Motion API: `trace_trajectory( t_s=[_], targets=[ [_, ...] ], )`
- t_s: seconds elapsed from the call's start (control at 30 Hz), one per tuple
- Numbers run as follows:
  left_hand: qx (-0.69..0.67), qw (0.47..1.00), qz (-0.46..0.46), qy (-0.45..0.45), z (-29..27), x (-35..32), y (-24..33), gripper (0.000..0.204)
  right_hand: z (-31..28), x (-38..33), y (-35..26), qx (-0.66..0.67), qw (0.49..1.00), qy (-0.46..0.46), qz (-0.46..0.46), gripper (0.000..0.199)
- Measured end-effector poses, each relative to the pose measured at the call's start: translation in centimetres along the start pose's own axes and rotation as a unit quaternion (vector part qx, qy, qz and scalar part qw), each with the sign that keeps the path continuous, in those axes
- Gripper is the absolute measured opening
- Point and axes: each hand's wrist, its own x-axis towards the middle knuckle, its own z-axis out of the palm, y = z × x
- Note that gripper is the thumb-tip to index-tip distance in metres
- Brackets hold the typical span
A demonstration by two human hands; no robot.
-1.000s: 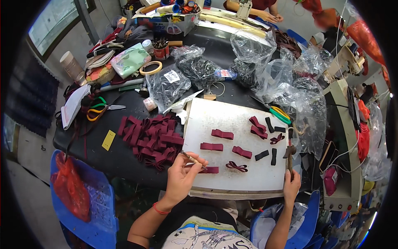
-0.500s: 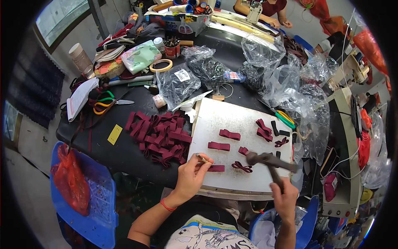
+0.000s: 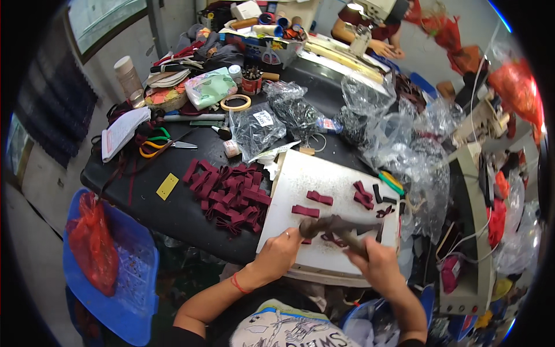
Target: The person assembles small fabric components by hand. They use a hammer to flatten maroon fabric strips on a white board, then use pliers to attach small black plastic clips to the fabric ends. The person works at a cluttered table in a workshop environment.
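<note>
My right hand (image 3: 378, 266) is wrapped round the handle of a hammer (image 3: 354, 243). The hammer's dark head lies level over the near part of a white board (image 3: 324, 173), its end right at my left fingertips. My left hand (image 3: 278, 254) is closed on a thin metal punch at the board's near left edge; the hammer head now hides the punch. Part of a maroon ribbon piece shows beneath the hammer. Further up the board lie maroon ribbon bows (image 3: 319, 198) and several short black strips (image 3: 377, 193).
Left of the board is a heap of maroon ribbon bows (image 3: 228, 194), with a yellow card (image 3: 167, 187) beside it. Scissors (image 3: 159, 146) lie at the far left. Clear plastic bags (image 3: 399, 139) crowd the right. A blue chair (image 3: 136, 272) holds a red bag. Another person's hands (image 3: 387, 49) are at the back.
The hammer has swung left and down from the board's right side to my left fingertips, covering the punch. My left hand is slightly further right, and the whole view has shifted a little.
</note>
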Motion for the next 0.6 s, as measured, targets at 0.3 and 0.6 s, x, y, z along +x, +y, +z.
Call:
trace_trajectory(
  t_s=[0.3,0.6],
  targets=[
    [-0.349,0.908,-0.225,0.057,-0.6,0.6,-1.1,0.016,4.2,-3.2,0.5,-0.031,0.991,-0.114,0.066,0.040],
    [-0.335,0.922,-0.170,-0.090,-2.3,0.9,-2.3,0.016,4.7,-3.6,0.5,-0.007,0.991,-0.106,0.080,0.040]
  ],
)
